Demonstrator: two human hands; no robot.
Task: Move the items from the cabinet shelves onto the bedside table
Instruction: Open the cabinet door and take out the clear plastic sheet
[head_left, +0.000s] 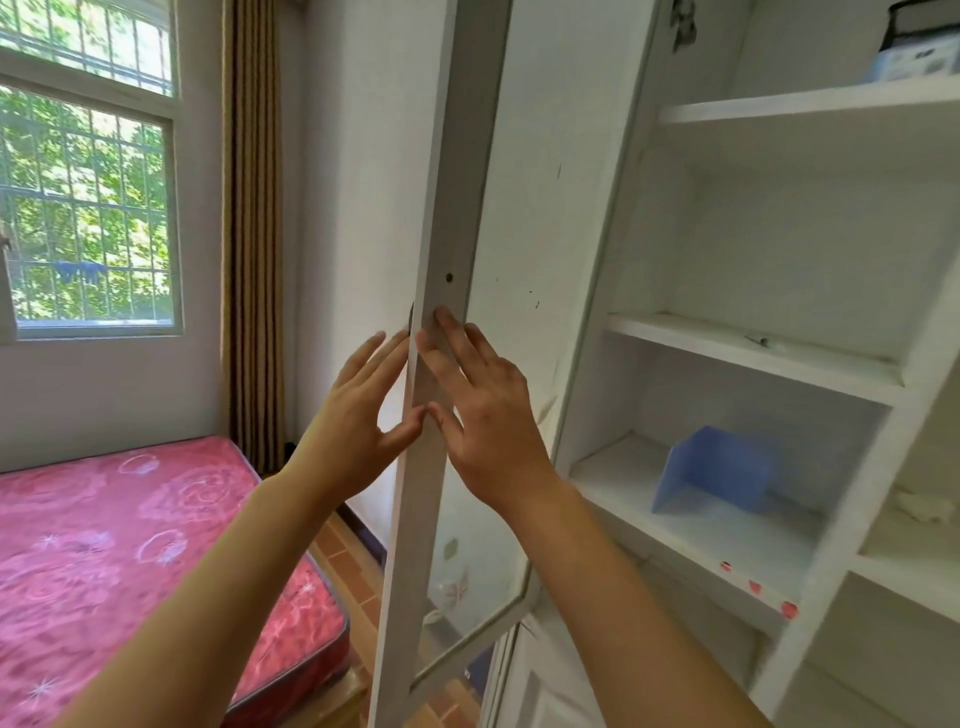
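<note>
Your left hand (358, 415) and right hand (478, 410), fingers straight, press either side of the cabinet door (441, 291), holding nothing, apparently swinging it aside; a blue folder (717, 467) waits on the lower shelf (613, 473).

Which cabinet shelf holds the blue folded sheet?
The lowest open shelf, holding the blue folded sheet. The shelf above carries only a tiny object; the top shelf a box.
</note>
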